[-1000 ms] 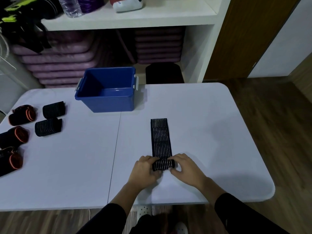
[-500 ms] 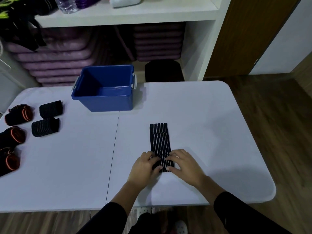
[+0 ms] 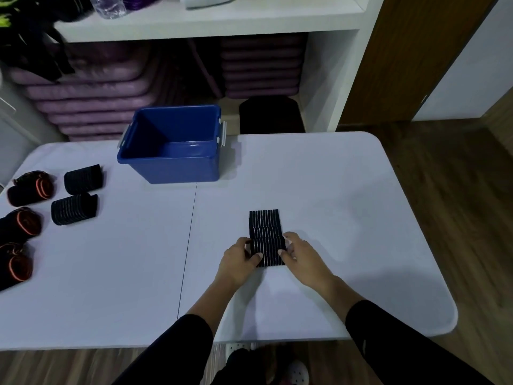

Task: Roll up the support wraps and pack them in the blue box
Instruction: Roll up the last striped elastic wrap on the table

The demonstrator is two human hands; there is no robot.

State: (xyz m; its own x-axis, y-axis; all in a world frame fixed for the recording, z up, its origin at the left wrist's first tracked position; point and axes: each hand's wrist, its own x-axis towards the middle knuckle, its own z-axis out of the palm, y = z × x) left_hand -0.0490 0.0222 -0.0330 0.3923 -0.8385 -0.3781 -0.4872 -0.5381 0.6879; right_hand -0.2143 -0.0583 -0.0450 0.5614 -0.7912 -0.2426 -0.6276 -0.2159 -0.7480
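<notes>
Black striped wrap (image 3: 266, 245), part rolled, gripped by left hand (image 3: 239, 259) & right hand (image 3: 302, 258).

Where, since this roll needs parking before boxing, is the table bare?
Bare: the white table right of the striped wrap, and the stretch between that wrap and the blue box. Crowded: the left edge, with five other wraps.

Head-worn camera looks down across the table (image 3: 347, 207).
</notes>
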